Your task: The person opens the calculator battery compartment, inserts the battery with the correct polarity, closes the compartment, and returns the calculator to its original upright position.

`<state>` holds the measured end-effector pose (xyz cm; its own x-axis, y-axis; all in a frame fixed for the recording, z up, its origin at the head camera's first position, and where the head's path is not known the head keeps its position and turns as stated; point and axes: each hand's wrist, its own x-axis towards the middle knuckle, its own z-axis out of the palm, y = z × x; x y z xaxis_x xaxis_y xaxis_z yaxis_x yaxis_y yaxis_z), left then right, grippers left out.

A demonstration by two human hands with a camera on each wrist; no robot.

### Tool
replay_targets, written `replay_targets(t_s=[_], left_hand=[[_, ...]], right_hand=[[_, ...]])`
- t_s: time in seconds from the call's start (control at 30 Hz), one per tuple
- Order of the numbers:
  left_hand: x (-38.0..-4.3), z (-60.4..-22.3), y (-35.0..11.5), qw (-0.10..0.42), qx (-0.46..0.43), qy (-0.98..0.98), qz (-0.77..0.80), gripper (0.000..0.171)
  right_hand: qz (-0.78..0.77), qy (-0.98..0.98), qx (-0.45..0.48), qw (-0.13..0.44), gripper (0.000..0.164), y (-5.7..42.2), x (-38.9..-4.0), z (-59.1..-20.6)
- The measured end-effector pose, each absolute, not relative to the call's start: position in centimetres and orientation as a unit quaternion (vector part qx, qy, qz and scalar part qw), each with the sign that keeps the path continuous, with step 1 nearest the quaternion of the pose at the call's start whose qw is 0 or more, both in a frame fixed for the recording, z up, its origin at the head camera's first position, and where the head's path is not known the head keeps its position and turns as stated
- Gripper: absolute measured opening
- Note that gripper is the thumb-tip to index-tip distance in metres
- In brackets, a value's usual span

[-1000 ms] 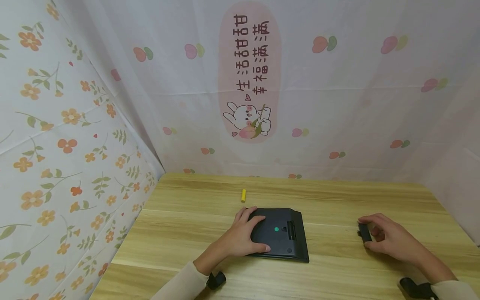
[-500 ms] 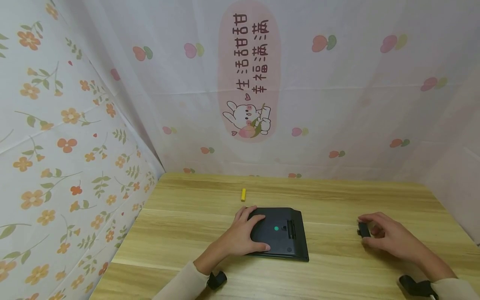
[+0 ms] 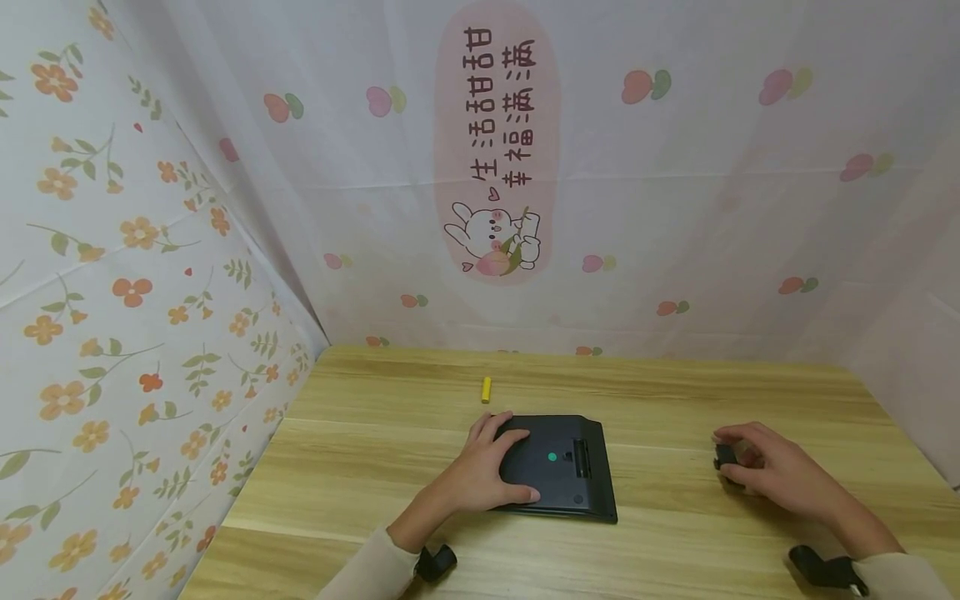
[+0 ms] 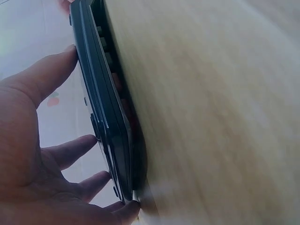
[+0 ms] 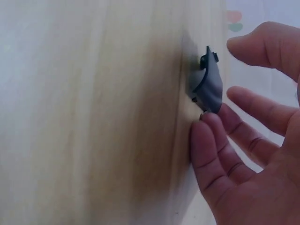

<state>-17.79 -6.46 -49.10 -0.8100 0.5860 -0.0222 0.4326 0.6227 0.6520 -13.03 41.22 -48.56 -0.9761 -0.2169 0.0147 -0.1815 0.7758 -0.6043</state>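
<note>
A black calculator [image 3: 551, 479] lies face down, its keys [image 4: 108, 58] facing the table in the left wrist view. Across its back spreads my left hand [image 3: 480, 475], fingertips and thumb resting on the casing near the edges. A slim battery slot [image 3: 582, 458] is uncovered near the calculator's right end. Further right, my right hand [image 3: 780, 475] is at a small black battery cover [image 5: 213, 89] low by the table. Fingertips touch the cover's lower end in the right wrist view, while the thumb [image 5: 253, 44] stands apart from it.
A yellow battery [image 3: 487, 390] lies behind the calculator on the wooden table [image 3: 660, 550]. Patterned cloth [image 3: 675, 208] hangs along the table's back edge, and a flowered cloth [image 3: 150, 350] hangs at the left.
My right hand has shifted slightly left, and its thumb now covers more of the battery cover from above. My left hand and the calculator hold still.
</note>
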Motion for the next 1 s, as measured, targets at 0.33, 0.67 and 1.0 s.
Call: replay_targets(t_s=[0.33,0.67,1.0], left_hand=[[-17.9,-49.0,-6.7,0.122,0.287,0.89,0.332,0.086],[-18.1,-48.8,-7.0,0.131,0.294,0.887,0.332,0.084],[-18.2,-48.3,-7.5,0.141,0.3,0.881,0.337,0.082]], right_hand=[[-0.29,0.953,-0.085,0.017,0.043,40.5,-13.8,-48.0],[-0.279,0.957,-0.054,-0.05,0.036,38.6,-14.2,-47.0],[-0.299,0.949,-0.08,-0.056,0.03,36.0,-15.0,-46.4]])
